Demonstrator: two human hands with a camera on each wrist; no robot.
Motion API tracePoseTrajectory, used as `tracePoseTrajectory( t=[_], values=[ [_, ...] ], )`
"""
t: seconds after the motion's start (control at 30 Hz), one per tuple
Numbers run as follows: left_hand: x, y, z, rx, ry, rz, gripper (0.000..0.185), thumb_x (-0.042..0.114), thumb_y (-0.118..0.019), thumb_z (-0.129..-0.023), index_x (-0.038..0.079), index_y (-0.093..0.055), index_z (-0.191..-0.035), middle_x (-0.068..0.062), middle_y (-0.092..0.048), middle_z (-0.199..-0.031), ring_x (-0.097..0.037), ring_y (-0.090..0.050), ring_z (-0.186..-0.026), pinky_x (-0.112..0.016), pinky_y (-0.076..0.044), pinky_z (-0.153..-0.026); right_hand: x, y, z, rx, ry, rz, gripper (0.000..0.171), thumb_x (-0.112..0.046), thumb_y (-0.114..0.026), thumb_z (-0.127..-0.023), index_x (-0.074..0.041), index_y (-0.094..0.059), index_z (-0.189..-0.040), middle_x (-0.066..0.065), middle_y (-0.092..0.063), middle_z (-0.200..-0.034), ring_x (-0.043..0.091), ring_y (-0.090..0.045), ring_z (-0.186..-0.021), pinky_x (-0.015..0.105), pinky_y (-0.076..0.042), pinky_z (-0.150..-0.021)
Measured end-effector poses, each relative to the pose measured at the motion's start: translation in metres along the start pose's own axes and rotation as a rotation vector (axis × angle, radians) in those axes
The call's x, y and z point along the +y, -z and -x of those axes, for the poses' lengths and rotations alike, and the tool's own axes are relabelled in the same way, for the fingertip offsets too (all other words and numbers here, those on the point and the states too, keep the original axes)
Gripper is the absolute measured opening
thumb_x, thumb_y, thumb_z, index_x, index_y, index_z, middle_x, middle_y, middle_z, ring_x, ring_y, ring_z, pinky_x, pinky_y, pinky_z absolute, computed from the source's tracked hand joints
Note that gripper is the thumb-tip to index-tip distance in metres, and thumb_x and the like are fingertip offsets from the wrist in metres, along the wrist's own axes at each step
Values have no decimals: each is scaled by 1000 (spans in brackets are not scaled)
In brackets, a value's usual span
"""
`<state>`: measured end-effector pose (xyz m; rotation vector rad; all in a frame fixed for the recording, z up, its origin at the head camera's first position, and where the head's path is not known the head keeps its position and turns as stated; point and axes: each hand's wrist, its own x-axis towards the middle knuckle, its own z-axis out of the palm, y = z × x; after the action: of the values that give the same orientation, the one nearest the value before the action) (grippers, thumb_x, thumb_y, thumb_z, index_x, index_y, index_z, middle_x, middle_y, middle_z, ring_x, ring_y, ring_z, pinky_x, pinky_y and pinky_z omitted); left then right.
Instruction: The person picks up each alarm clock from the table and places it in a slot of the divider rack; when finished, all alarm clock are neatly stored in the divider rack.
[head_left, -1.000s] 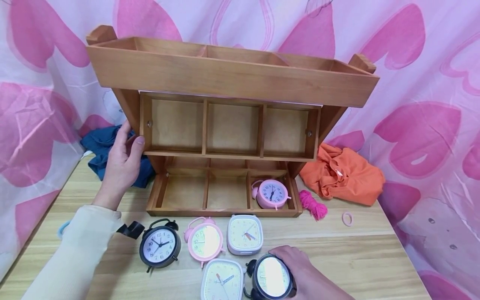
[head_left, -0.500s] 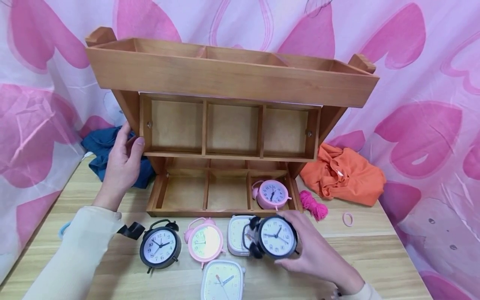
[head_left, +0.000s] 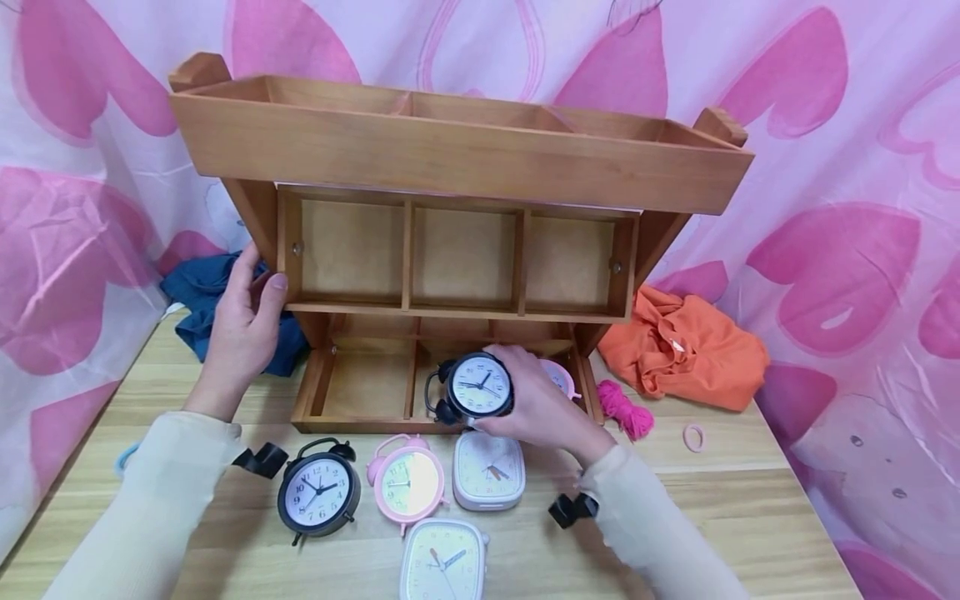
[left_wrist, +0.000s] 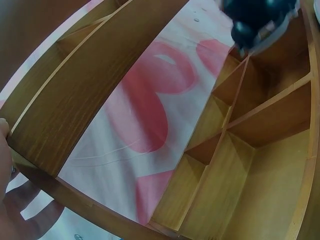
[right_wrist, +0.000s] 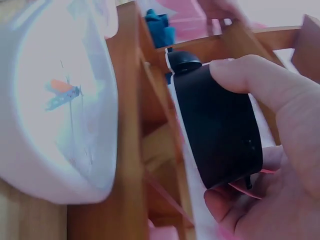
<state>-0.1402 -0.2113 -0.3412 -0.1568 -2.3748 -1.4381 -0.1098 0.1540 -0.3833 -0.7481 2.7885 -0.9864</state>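
My right hand (head_left: 536, 400) holds a black twin-bell alarm clock (head_left: 480, 385) over the bottom tier's middle compartment, its bells pointing left. In the right wrist view, the thumb lies on the clock's black casing (right_wrist: 217, 125). My left hand (head_left: 247, 321) grips the left side of a tiered wooden rack (head_left: 457, 154), thumb in front and fingers partly hidden behind. A pink alarm clock (head_left: 558, 379) sits in the bottom right compartment, partly covered by my right hand. Before the rack lie another black alarm clock (head_left: 318, 493), a pink one (head_left: 410, 483) and two white square clocks (head_left: 489, 471).
Blue cloth (head_left: 202, 292) lies behind my left hand. Orange cloth (head_left: 682, 346), a pink yarn bundle (head_left: 625, 410) and a pink ring (head_left: 694, 437) lie to the rack's right. A heart-patterned curtain (head_left: 832, 250) hangs around the wooden table (head_left: 750, 517).
My right hand has lifted the black alarm clock from the table's front and carried it up and left, to over the rack's bottom tier. My left hand has stayed put.
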Motion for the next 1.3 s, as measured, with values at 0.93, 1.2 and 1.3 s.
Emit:
tracePoseTrajectory(
  t=[0.93, 1.2, 1.3],
  values=[
    [2, -1, 0, -11, 17, -20, 54, 33, -42, -106, 38, -20, -155, 5, -25, -162, -38, -32, -146, -61, -36, -106, 13, -24, -37, -193, -138, 10, 81, -37, -77, -85, -13, -37, -151, 10, -39, -155, 32, -34, -145, 51, -30, -120],
    [1, 0, 0, -9, 19, -19, 54, 32, -42, -106, 38, -21, -155, 4, -26, -162, -39, -33, -145, -61, -36, -106, 10, -4, -9, -105, -99, -92, 83, -45, -76, -84, -15, -37, -151, 6, -42, -151, 27, -51, -127, 48, -47, -108],
    [0, 0, 0, -5, 13, -16, 54, 32, -42, -106, 37, -21, -155, 4, -26, -162, -39, -34, -145, -60, -36, -107, 6, 4, 7, -86, -76, -100, 87, -46, -77, -83, -17, -34, -153, 4, -42, -152, 26, -48, -132, 49, -44, -110]
  ],
)
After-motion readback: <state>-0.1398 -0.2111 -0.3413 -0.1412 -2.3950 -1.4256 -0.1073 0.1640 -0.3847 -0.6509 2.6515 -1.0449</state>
